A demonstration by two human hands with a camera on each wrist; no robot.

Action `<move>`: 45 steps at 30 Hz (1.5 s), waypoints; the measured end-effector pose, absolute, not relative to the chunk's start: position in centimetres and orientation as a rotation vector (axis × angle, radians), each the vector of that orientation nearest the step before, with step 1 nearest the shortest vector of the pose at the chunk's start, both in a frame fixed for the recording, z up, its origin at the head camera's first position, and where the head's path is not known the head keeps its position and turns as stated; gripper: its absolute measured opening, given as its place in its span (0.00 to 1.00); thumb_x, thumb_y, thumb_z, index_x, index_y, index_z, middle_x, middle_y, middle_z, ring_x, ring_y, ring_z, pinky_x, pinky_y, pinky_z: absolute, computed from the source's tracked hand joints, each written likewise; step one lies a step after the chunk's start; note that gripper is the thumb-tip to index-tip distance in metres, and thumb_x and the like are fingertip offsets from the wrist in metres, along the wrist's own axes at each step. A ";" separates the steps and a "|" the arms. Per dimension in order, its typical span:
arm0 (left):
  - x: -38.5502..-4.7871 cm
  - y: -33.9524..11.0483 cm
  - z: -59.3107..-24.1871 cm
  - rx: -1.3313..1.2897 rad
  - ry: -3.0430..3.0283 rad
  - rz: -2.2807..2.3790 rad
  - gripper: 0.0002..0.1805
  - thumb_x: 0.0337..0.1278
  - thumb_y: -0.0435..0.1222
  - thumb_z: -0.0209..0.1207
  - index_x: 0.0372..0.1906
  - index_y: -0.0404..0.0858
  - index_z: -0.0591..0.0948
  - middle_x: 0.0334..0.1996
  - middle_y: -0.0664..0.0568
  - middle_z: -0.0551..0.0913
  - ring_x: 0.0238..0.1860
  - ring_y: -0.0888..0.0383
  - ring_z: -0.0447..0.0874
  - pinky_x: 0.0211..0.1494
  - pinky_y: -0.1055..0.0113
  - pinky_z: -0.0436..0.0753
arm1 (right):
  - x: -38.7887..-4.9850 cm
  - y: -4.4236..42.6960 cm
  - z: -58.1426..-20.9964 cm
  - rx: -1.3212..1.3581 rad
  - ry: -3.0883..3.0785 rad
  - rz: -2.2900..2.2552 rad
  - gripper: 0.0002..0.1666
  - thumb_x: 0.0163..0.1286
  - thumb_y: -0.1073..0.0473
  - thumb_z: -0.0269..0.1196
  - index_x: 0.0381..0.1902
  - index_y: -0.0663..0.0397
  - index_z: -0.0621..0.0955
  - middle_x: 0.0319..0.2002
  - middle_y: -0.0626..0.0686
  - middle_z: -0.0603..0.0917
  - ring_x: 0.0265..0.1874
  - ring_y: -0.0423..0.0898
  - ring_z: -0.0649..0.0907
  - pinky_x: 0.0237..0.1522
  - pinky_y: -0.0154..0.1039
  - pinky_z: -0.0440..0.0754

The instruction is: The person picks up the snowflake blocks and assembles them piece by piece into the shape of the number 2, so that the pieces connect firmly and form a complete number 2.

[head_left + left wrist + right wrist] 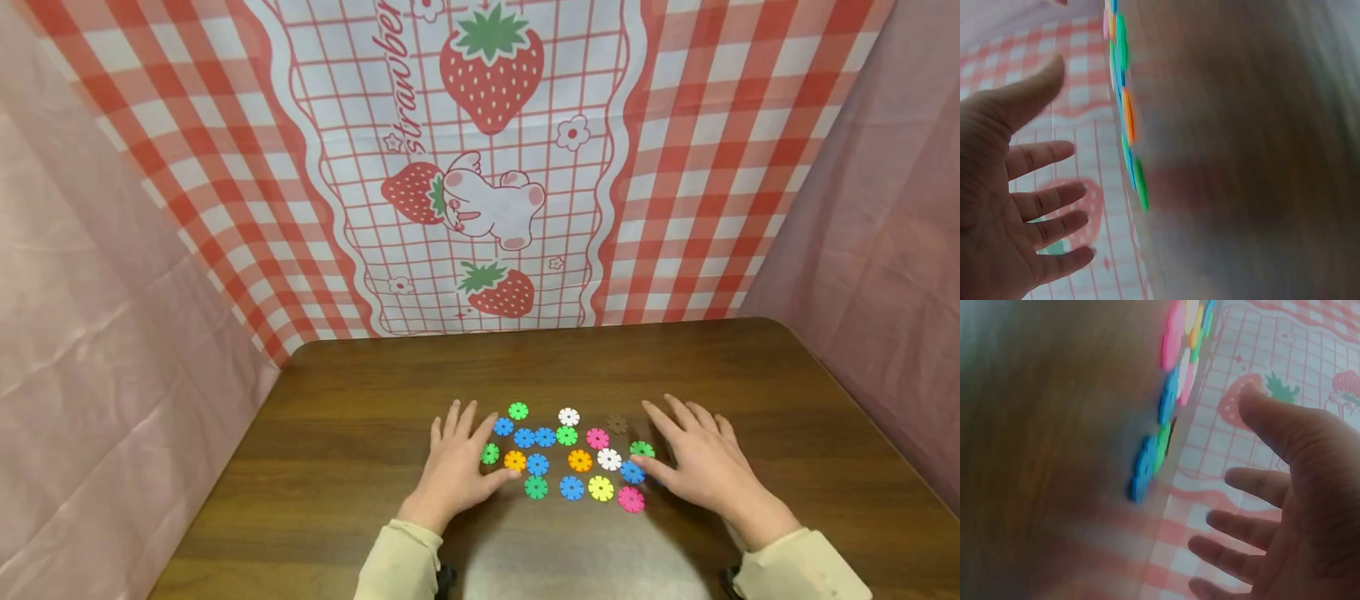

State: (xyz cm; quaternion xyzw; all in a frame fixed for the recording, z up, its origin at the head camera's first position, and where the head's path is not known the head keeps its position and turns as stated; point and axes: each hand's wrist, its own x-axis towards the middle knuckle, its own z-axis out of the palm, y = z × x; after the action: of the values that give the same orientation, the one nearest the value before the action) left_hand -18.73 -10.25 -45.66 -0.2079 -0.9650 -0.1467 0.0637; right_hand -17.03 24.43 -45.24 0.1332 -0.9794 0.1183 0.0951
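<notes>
Several flat, notched plastic discs in bright colours lie spread on the wooden table. My left hand (pixel 455 467) is at their left side, fingers spread and apart, near a green disc (pixel 490 454) and an orange disc (pixel 515 461). On the right side, my right hand (pixel 701 458) has its fingers spread, the thumb by a blue disc (pixel 632 472) and a green disc (pixel 642 451). Between the hands lie a yellow disc (pixel 601 488), a white disc (pixel 609 459) and a pink disc (pixel 597 438). Both wrist views show open palms holding nothing.
The brown wooden table (pixel 360 500) carries the discs near its middle. Behind its far edge hangs a red-and-white checked strawberry cloth (pixel 495 192). Pink cloths hang at the left (pixel 112 375) and right (pixel 870 250).
</notes>
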 end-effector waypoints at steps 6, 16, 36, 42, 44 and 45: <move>-18.2 -6.4 -45.5 -0.901 -2.873 -0.334 0.27 0.47 0.56 0.70 0.50 0.46 0.84 0.43 0.54 0.75 0.46 0.55 0.70 0.46 0.63 0.76 | -16.5 23.1 -45.5 0.579 -2.882 0.373 0.27 0.52 0.39 0.74 0.45 0.48 0.84 0.40 0.49 0.80 0.41 0.53 0.78 0.40 0.57 0.74; -18.2 -0.8 -45.3 -1.134 -2.884 -0.052 0.12 0.52 0.52 0.68 0.36 0.51 0.84 0.31 0.62 0.77 0.38 0.62 0.73 0.43 0.72 0.74 | -16.1 22.4 -46.5 0.893 -2.917 0.577 0.13 0.52 0.50 0.75 0.31 0.34 0.80 0.31 0.34 0.74 0.26 0.33 0.72 0.29 0.37 0.72; -18.6 -0.9 -46.0 -0.815 -3.054 -0.755 0.09 0.55 0.36 0.68 0.33 0.41 0.77 0.24 0.59 0.75 0.26 0.65 0.70 0.29 0.75 0.72 | -16.4 21.7 -46.8 0.831 -2.837 0.878 0.07 0.61 0.60 0.70 0.30 0.43 0.80 0.22 0.33 0.78 0.20 0.29 0.74 0.25 0.33 0.74; -18.6 -1.9 -46.2 -0.575 -2.944 -1.556 0.03 0.58 0.30 0.65 0.34 0.34 0.82 0.20 0.54 0.81 0.18 0.63 0.78 0.24 0.70 0.79 | -16.6 21.0 -46.5 0.742 -2.794 1.180 0.03 0.66 0.63 0.65 0.32 0.51 0.80 0.25 0.43 0.85 0.16 0.33 0.76 0.23 0.32 0.78; -18.6 -2.2 -46.3 -0.481 -2.860 -1.828 0.03 0.59 0.28 0.63 0.32 0.32 0.81 0.19 0.50 0.82 0.16 0.60 0.78 0.21 0.67 0.81 | -16.6 20.7 -46.5 0.755 -2.758 1.234 0.03 0.67 0.64 0.64 0.34 0.53 0.79 0.26 0.45 0.86 0.17 0.35 0.78 0.24 0.33 0.79; -18.6 -2.2 -46.3 -0.446 -2.818 -1.932 0.04 0.59 0.27 0.63 0.31 0.31 0.80 0.19 0.47 0.83 0.16 0.59 0.78 0.22 0.66 0.82 | -16.6 20.5 -46.5 0.761 -2.741 1.249 0.03 0.68 0.64 0.63 0.34 0.54 0.79 0.25 0.45 0.86 0.17 0.35 0.79 0.25 0.33 0.79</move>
State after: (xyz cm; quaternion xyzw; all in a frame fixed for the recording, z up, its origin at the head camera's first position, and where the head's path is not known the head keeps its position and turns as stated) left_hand -18.61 -2.25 -46.33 -0.1279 -0.8083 -0.5543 -0.1515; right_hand -16.61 20.54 -46.53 0.2449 -0.8821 0.4019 0.0172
